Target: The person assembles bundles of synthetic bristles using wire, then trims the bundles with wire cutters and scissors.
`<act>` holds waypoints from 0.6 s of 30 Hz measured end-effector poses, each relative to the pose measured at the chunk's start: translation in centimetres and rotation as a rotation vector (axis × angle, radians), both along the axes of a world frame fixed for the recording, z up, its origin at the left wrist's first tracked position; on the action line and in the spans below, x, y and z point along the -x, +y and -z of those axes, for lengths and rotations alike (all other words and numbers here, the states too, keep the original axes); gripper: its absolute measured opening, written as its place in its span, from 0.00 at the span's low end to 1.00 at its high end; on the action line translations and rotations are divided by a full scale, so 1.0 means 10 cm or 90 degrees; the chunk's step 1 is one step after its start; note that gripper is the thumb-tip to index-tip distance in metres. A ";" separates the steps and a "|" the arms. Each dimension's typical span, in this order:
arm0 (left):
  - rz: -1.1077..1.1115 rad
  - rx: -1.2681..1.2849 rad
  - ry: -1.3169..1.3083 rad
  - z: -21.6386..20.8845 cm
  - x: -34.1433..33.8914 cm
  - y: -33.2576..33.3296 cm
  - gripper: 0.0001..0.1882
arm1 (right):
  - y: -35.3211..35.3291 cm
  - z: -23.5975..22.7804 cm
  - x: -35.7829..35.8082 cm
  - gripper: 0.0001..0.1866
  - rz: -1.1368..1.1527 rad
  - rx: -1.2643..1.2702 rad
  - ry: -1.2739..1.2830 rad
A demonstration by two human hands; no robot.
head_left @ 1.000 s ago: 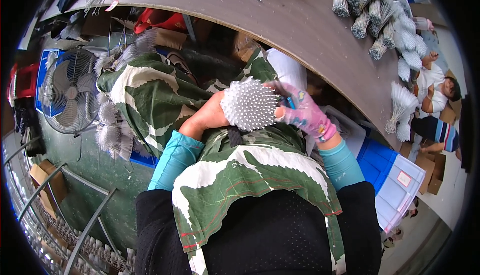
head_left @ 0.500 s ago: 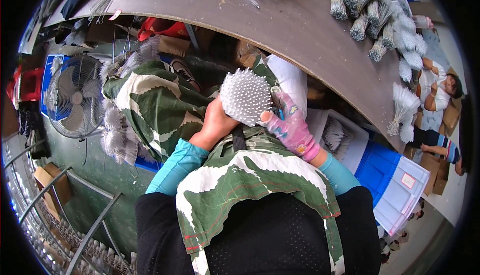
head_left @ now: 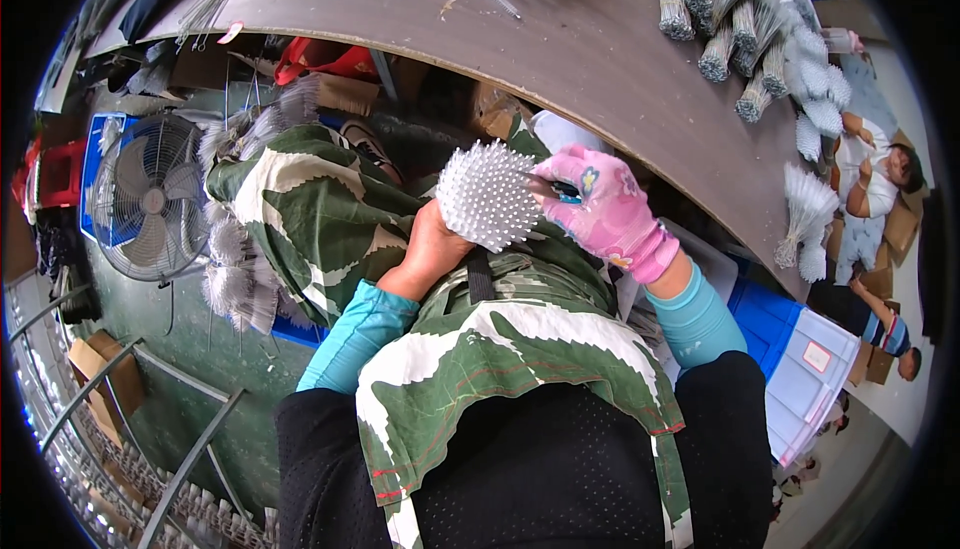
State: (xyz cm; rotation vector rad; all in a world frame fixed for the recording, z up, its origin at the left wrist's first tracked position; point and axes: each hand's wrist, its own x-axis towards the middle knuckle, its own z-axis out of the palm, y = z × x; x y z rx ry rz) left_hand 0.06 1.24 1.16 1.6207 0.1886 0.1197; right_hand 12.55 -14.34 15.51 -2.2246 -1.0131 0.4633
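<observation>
My bare left hand (head_left: 432,247) is closed round a thick bundle of wire-stemmed brushes (head_left: 487,196), held above my lap. The bundle's rounded end of many pale tips faces up. My right hand (head_left: 600,204), in a pink flowered glove, is closed at the right edge of the bundle. Between its fingers is a small dark tool with a blue part (head_left: 566,192), its end at the bundle's edge; its exact kind is mostly hidden. A green-and-white camouflage apron (head_left: 500,324) lies under both hands.
Ahead is a brown table (head_left: 590,59) with several brush bundles (head_left: 755,29) at its right. A fan (head_left: 152,196) stands left, beside more brushes (head_left: 235,284). Blue and white bins (head_left: 790,359) are on the right. A metal rack (head_left: 190,459) is lower left. A person (head_left: 870,174) sits far right.
My right hand has risen and turned over, from below the bundle's right side to its upper right edge, with the small tool. The left hand and bundle have hardly moved.
</observation>
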 end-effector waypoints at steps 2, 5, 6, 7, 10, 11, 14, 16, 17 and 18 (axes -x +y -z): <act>-0.004 0.012 -0.002 0.01 0.02 0.00 0.18 | 0.06 -0.08 -0.02 0.14 -0.045 0.082 -0.073; 0.004 -0.034 -0.023 0.01 0.01 0.00 0.21 | 0.11 -0.08 0.02 0.13 -0.079 0.095 -0.116; 0.026 -0.023 -0.027 0.00 -0.01 0.00 0.24 | 0.10 -0.03 0.03 0.15 -0.093 0.085 -0.174; 0.047 -0.013 -0.031 0.01 -0.02 0.00 0.27 | 0.09 0.01 0.04 0.15 -0.097 0.084 -0.177; 0.056 -0.002 -0.036 0.03 -0.06 -0.02 0.32 | 0.03 0.07 0.04 0.17 -0.111 0.035 -0.196; 0.054 -0.001 -0.041 0.01 -0.08 -0.03 0.32 | 0.02 0.05 0.06 0.17 -0.113 0.035 -0.199; 0.095 -0.041 -0.071 0.05 -0.10 0.00 0.29 | 0.05 -0.04 0.13 0.17 -0.120 0.001 -0.237; 0.110 -0.126 -0.124 -0.01 -0.13 -0.03 0.25 | 0.00 -0.19 0.13 0.14 -0.097 -0.023 -0.259; 0.107 -0.128 -0.124 -0.05 -0.12 0.00 0.25 | -0.01 -0.29 0.11 0.12 -0.074 -0.051 -0.277; 0.106 -0.045 -0.073 -0.08 -0.10 0.03 0.25 | 0.03 -0.54 0.05 0.12 -0.006 -0.137 -0.237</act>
